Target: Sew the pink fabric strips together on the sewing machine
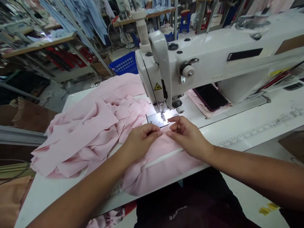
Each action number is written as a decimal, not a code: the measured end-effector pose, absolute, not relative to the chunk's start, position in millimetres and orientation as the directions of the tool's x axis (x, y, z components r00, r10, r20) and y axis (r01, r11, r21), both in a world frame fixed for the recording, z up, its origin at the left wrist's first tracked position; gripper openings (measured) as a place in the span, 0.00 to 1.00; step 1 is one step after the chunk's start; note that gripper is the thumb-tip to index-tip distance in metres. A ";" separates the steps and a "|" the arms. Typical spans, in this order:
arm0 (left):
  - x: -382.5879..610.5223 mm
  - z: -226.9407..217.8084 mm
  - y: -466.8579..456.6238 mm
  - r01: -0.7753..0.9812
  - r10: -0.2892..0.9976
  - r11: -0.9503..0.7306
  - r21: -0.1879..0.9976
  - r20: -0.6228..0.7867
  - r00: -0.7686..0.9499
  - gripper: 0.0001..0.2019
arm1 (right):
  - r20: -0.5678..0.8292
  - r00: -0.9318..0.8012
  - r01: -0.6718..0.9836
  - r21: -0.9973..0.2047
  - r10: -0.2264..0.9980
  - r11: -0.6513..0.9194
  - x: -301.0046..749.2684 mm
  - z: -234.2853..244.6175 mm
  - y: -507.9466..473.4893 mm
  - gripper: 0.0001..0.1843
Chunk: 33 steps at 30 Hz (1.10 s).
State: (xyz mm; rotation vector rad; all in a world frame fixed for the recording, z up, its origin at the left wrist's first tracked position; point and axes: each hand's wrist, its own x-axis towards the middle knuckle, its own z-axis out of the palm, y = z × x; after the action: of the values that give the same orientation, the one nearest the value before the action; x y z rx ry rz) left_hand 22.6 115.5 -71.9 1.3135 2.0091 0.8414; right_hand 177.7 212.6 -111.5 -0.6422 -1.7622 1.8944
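A piece of pink fabric lies in front of the sewing machine, its upper edge pinched between both hands. My left hand closes thumb and forefinger on that edge from the left. Close beside it, my right hand grips the same edge, with its forefinger stretched toward the presser foot. The lit needle plate sits just beyond the fingertips. Fabric and fingers are a short way in front of the foot. A large heap of pink fabric pieces spreads to the left.
A dark phone rests on folded pink cloth under the machine's arm. Behind the table stands a blue plastic basket. A ruler scale runs along the table's front edge. Light blue garments hang further back.
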 end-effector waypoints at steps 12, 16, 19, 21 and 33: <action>12.5 -71.3 132.0 0.633 0.920 0.364 0.684 -0.158 -0.358 0.10 | -0.066 -0.791 0.161 -0.982 0.608 0.103 172.8 -104.8 223.3 0.17; 4.7 -76.9 146.8 0.705 0.922 0.376 0.602 -0.163 -0.352 0.06 | -0.083 -0.793 0.296 -0.918 0.603 0.263 164.7 -100.5 231.0 0.18; 0.4 -80.9 155.3 0.751 0.940 0.337 0.568 -0.150 -0.308 0.06 | -0.120 -0.804 0.372 -0.866 0.582 0.335 163.0 -98.6 235.5 0.21; -0.3 -81.6 157.1 0.774 0.949 0.311 0.552 -0.143 -0.280 0.06 | -0.125 -0.815 0.390 -0.841 0.566 0.376 165.4 -98.3 236.2 0.24; 7.1 -80.0 151.5 0.775 0.917 0.393 0.496 -0.148 -0.370 0.07 | 0.184 -0.955 0.134 -0.426 0.231 0.895 179.9 -101.0 249.0 0.12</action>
State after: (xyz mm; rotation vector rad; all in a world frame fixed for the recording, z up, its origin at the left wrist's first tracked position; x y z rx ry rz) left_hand 7.1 151.5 -80.0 1.4580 2.2567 0.4867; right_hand 179.9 249.0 -101.0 -0.2761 -2.8310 0.6123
